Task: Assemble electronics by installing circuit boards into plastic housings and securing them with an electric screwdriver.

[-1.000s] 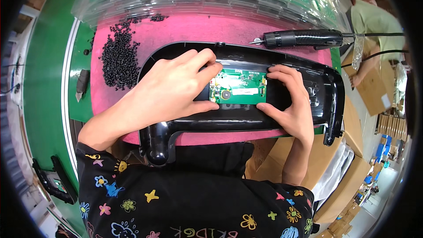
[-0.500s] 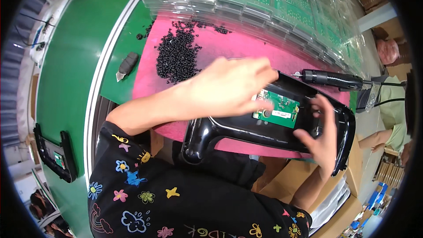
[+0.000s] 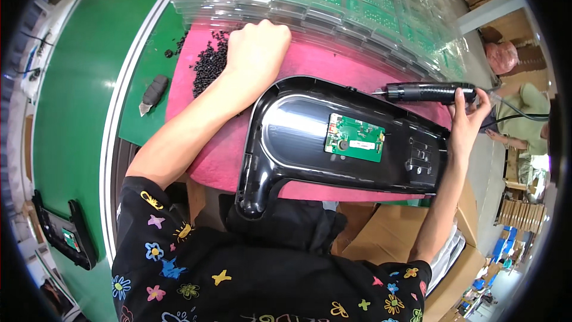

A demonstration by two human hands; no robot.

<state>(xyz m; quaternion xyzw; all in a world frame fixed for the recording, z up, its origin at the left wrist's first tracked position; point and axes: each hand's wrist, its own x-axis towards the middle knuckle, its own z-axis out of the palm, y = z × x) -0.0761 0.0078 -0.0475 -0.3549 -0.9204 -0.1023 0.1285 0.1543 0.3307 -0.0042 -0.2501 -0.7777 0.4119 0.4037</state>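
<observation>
My left hand (image 3: 258,55) is closed, with its back up and fingertips hidden, at the right edge of a pile of small black screws (image 3: 210,68). Any screws in its fingers are out of sight. At the right, my right hand (image 3: 468,120) has its thumb and fingers on the rear end of a black electric screwdriver (image 3: 420,92), whose bit points left. Between my arms lies a glossy black plastic housing (image 3: 298,125), hollow side up, with a handle-like arm at its lower left. A green circuit board (image 3: 357,137) sits inside it.
Stacked clear plastic trays (image 3: 333,12) of green boards stand behind the pink mat (image 3: 205,164). A dark-wrapped blade (image 3: 155,90) lies left of the screws. Another black housing (image 3: 65,232) rests on the green surface at far left. A cardboard box (image 3: 387,232) stands below right.
My left hand has left the housing for the screw pile. My right hand has moved from above the housing to the screwdriver. The view has shifted slightly.
</observation>
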